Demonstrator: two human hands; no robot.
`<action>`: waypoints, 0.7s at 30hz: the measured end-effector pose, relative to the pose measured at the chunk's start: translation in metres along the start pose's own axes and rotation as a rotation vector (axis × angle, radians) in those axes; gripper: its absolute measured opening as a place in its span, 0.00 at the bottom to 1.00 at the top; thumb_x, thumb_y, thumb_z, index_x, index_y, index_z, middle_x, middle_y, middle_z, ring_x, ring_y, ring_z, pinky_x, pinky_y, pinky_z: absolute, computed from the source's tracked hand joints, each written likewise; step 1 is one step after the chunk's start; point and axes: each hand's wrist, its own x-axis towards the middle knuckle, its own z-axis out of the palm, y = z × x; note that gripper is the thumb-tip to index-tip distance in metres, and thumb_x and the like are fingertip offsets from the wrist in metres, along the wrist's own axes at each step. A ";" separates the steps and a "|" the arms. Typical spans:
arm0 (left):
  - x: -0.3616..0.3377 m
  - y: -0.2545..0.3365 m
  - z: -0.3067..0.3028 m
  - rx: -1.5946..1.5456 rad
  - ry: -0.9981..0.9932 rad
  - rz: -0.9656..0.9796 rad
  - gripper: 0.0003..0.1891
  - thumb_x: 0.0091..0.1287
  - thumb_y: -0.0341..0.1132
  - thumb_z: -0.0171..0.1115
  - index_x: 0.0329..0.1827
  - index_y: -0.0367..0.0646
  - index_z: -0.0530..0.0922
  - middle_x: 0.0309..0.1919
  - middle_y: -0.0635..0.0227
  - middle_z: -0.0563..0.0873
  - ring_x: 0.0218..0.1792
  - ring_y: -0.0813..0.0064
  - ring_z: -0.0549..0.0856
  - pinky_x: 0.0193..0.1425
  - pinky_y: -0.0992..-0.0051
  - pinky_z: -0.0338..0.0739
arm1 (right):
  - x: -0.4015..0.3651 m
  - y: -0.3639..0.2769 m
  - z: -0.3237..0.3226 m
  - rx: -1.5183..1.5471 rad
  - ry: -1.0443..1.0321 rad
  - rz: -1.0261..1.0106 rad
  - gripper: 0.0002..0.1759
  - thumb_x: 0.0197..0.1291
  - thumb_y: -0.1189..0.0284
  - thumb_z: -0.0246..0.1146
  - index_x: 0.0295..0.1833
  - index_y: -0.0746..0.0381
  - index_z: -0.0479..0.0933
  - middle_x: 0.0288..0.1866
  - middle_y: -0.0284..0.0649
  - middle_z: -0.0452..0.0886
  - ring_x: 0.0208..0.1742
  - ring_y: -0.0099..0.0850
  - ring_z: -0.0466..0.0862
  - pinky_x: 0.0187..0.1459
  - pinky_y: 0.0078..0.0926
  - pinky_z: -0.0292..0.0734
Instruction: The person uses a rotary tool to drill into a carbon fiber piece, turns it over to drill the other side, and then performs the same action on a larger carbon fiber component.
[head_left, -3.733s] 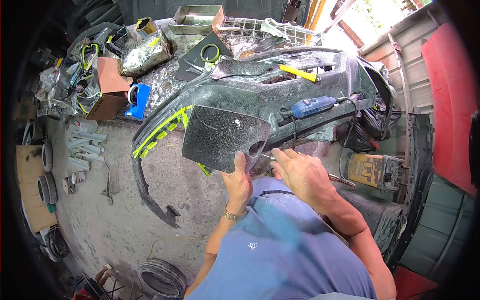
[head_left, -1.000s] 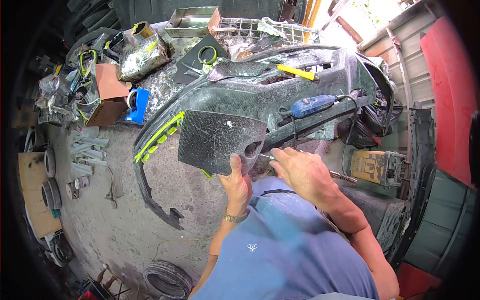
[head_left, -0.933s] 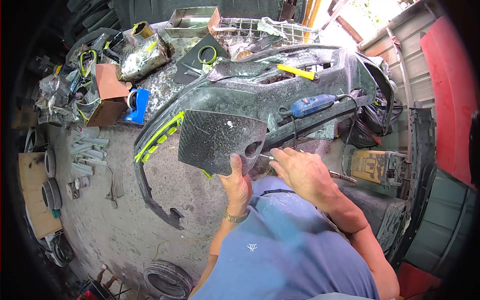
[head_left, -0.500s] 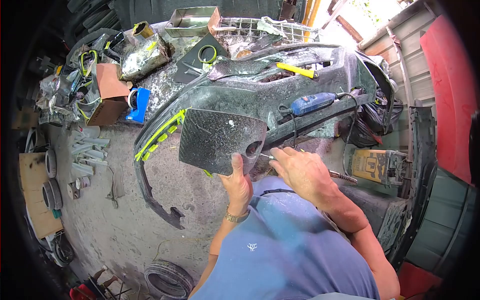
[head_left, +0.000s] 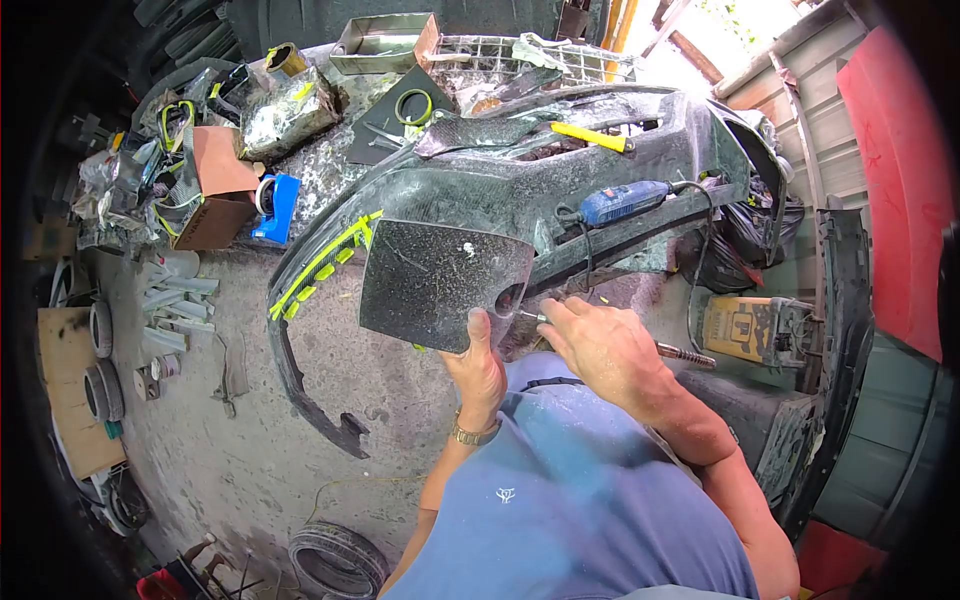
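Note:
A dark, speckled, curved panel (head_left: 440, 280) with a round hole near its lower right corner is gripped at the lower edge by my left hand (head_left: 475, 370), thumb on top. My right hand (head_left: 610, 350) is closed around a slim rotary tool, whose metal handpiece (head_left: 685, 353) sticks out behind the palm. The tool's thin tip (head_left: 530, 316) points at the panel's edge beside the hole; whether it touches cannot be made out. Behind the panel lies a large dark bumper (head_left: 480, 190) with green tape (head_left: 325, 268) along its left part.
On the bumper lie a blue power tool (head_left: 625, 203) with a cable and a yellow-handled knife (head_left: 590, 136). Left of it are a cardboard box (head_left: 215, 222), a blue tape dispenser (head_left: 283, 210) and a tape roll (head_left: 413, 107). A yellow case (head_left: 740, 330) stands at right, tires (head_left: 338, 560) below.
The panel has shifted very slightly in my left hand, its left edge a little to the right. My right hand and the tool are almost where they were.

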 end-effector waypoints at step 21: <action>-0.007 0.004 -0.002 -0.087 -0.036 -0.022 0.28 0.69 0.36 0.65 0.69 0.42 0.64 0.62 0.63 0.75 0.61 0.69 0.76 0.68 0.63 0.70 | -0.009 -0.001 0.003 0.073 -0.025 0.029 0.13 0.70 0.63 0.55 0.45 0.63 0.73 0.35 0.46 0.81 0.35 0.46 0.85 0.35 0.42 0.80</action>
